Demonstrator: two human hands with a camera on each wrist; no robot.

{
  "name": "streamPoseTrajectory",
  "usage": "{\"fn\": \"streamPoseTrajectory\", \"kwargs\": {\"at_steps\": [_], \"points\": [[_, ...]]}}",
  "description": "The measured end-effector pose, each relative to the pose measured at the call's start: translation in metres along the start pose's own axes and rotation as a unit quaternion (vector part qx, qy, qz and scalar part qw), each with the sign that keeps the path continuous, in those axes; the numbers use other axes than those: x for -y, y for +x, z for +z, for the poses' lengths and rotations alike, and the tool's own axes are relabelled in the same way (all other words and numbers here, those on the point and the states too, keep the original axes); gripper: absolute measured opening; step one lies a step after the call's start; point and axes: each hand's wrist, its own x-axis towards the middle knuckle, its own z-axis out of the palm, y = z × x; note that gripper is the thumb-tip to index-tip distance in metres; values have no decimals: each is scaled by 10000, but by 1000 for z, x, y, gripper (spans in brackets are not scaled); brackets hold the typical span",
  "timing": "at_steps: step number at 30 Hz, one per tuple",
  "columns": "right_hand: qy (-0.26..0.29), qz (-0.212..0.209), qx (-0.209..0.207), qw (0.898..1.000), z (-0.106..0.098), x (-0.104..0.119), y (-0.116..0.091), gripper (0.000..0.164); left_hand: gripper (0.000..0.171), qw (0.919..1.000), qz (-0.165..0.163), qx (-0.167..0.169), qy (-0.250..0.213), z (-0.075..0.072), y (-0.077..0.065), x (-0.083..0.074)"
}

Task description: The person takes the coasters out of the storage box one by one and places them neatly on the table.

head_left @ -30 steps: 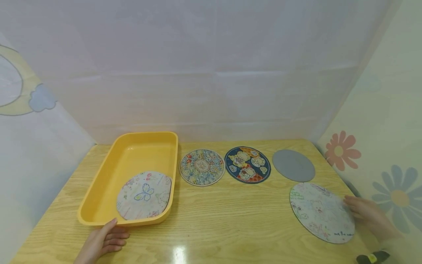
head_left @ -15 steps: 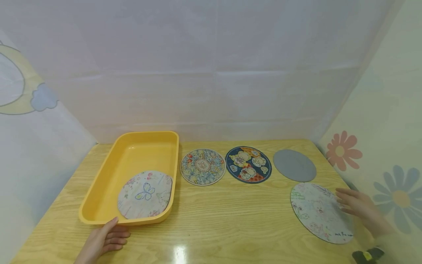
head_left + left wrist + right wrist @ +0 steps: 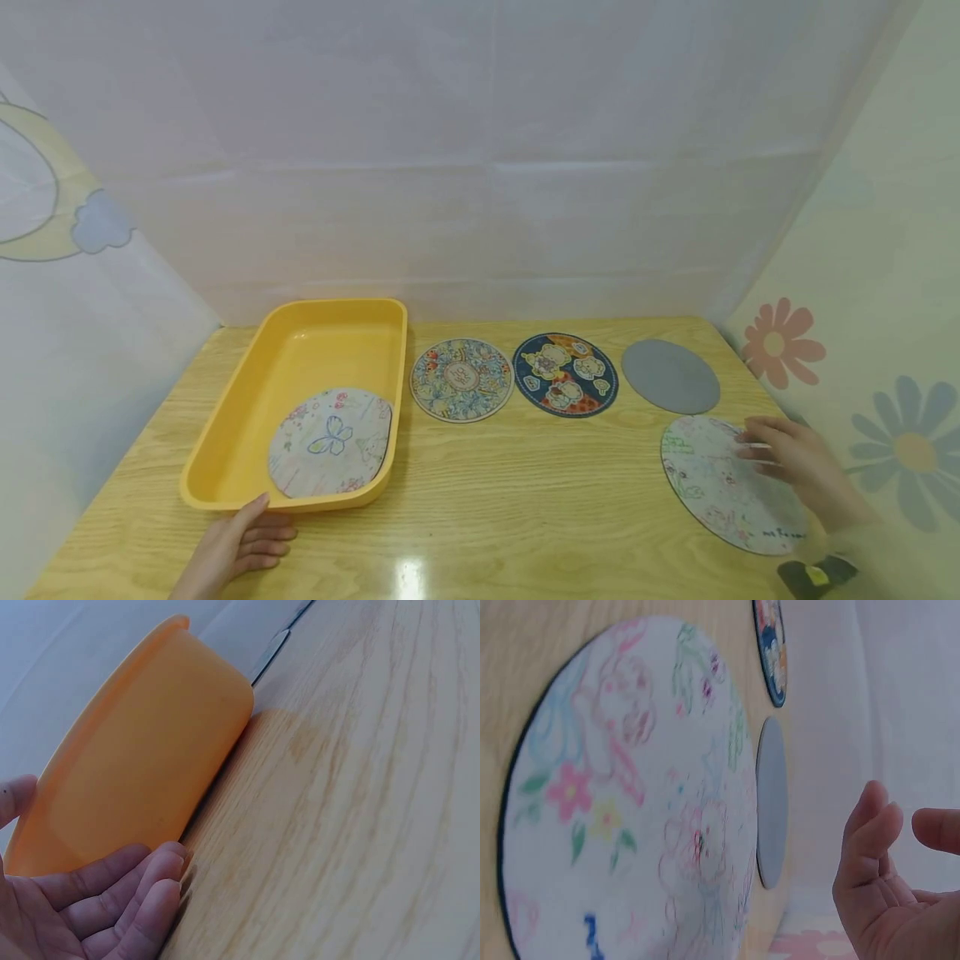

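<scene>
One butterfly mat [image 3: 330,450] is contained in the yellow tray [image 3: 322,350]. Tray's near rim is touched by the left grip [image 3: 232,546], thumb spread from relaxed fingers. Right of tray, rowed on the tabletop [image 3: 487,508]: patterned mat [image 3: 462,382], navy mat [image 3: 566,375], grey mat [image 3: 670,377]. Farther right, nearer side, pencil-drawn mat [image 3: 712,492] is overhung by the right grip [image 3: 795,467], thumb and fingers spread.

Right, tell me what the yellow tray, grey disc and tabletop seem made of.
Yellow tray: probably moulded plastic, slightly glossy, with rounded corners and a small highlight.
Grey disc: perhaps rubber, matte and evenly coloured; the look leaves it open.
Tabletop: wood or wood-effect laminate, glossy, with visible grain and a bright reflection.
</scene>
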Motion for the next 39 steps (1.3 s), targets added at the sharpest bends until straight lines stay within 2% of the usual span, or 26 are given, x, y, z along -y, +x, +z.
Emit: {"fn": "streamPoseTrajectory", "kwargs": {"at_steps": [2, 4, 6, 8, 18, 29, 35, 39], "points": [[753, 147, 236, 9968, 0, 1, 0, 27, 66, 10000, -3, 1, 12, 0, 0, 0], [1470, 255, 465, 9877, 0, 2, 1, 14, 67, 10000, -14, -21, 33, 0, 0, 0], [1972, 326, 608, 9779, 1, 3, 1, 18, 67, 10000, -17, -55, 63, 1, 0, 0], [2154, 327, 671, 9737, 2, 4, 2, 20, 67, 9999, -12, -65, 81, 1, 1, -1], [2200, -7, 822, 9720, 13, 13, 5, 18, 66, 10000, -19, -30, 8, 0, 0, 0], [1636, 58, 656, 9843, 29, 27, 9, 9, 65, 10000, -1, -79, -3, 0, 0, 0], [1697, -239, 728, 9825, 38, 33, 13, 6, 64, 10000, 5, -46, -28, 0, 1, 1], [1731, -288, 806, 9812, 43, 38, 14, 12, 64, 10000, 26, -37, -10, 0, 0, 1]]}}
